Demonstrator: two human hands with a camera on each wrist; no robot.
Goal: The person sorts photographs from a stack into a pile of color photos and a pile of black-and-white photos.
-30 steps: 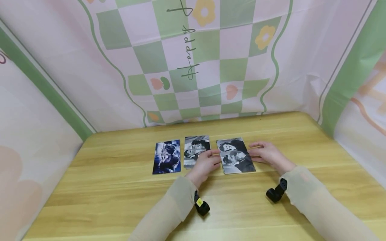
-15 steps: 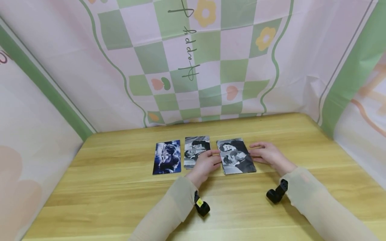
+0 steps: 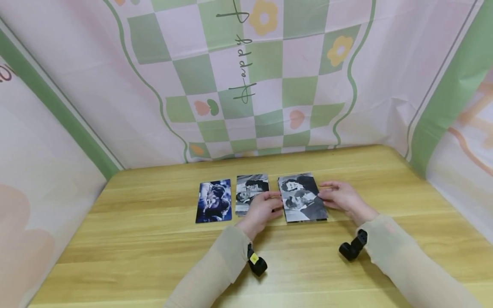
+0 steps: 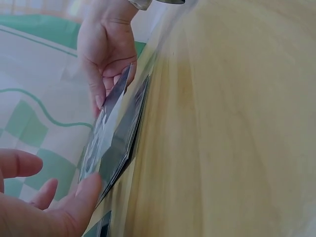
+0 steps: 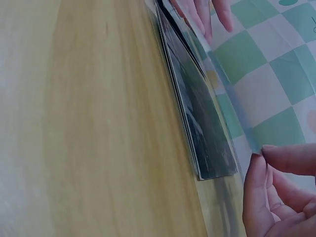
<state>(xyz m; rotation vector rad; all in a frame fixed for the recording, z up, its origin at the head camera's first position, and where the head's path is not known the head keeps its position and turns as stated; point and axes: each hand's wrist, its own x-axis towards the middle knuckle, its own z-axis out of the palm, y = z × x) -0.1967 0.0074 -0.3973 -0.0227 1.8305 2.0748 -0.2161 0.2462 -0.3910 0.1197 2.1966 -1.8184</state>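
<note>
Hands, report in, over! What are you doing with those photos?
Left hand and right hand pinch the top photo by its side edges. It lifts off the photo stack. Nothing blocking.

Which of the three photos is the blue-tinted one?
The leftmost photo, farthest from both hands; the middle photo and the right stack are black-and-white.

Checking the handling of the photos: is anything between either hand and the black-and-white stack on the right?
Nothing visible. The left hand touches the photo stack at its left edge and the right hand at its right edge. The top photo is lifted off the stack in the left wrist view. The middle photo lies beside the left hand, apart from the stack.
</note>
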